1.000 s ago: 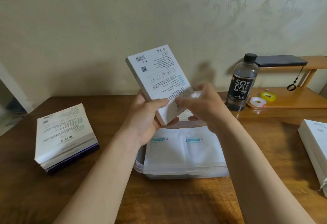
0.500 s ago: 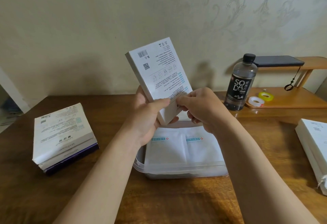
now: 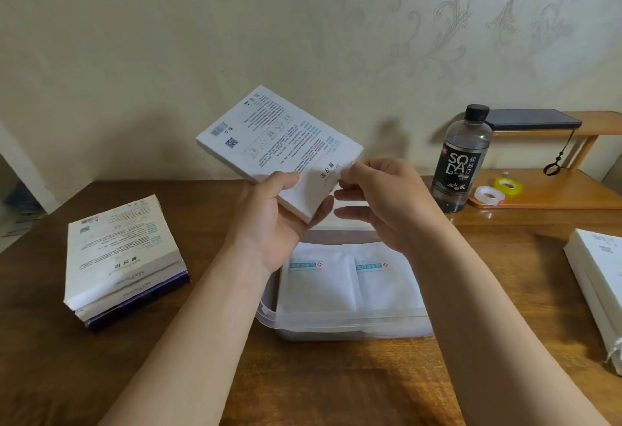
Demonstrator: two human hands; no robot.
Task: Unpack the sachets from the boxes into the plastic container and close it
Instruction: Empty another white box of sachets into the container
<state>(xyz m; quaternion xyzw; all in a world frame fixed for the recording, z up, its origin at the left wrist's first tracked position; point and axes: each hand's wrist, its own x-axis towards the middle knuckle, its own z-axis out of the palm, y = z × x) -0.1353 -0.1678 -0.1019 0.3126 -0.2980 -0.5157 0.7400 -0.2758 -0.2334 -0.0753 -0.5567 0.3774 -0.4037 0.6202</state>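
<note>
Above the wooden table (image 3: 67, 375), one white box (image 3: 279, 146) is held tilted in the air, printed face up, over the clear plastic container (image 3: 336, 319). Two sachets (image 3: 316, 279) lie side by side on top of the pile inside it; how many lie beneath cannot be told. Three boxes form the left stack (image 3: 121, 257), the lowest one purple. The right stack (image 3: 595, 277), cut off by the frame edge, looks like two or more.

The left hand (image 3: 272, 223) grips the white box's near corner, thumb across the printed face and fingers curled underneath. The right hand (image 3: 380, 200) pinches the box's right end between thumb and forefinger, with its other fingers loosely extended below. Both forearms cross over the container and hide parts of its sides.

Behind, one dark soda bottle (image 3: 462, 163) stands just beside a low wooden shelf (image 3: 555, 198) carrying two rolls: a clear tape roll (image 3: 488, 194) and a yellow tape roll (image 3: 508, 186). A dark phone (image 3: 535, 120) lies on the upper tier.
</note>
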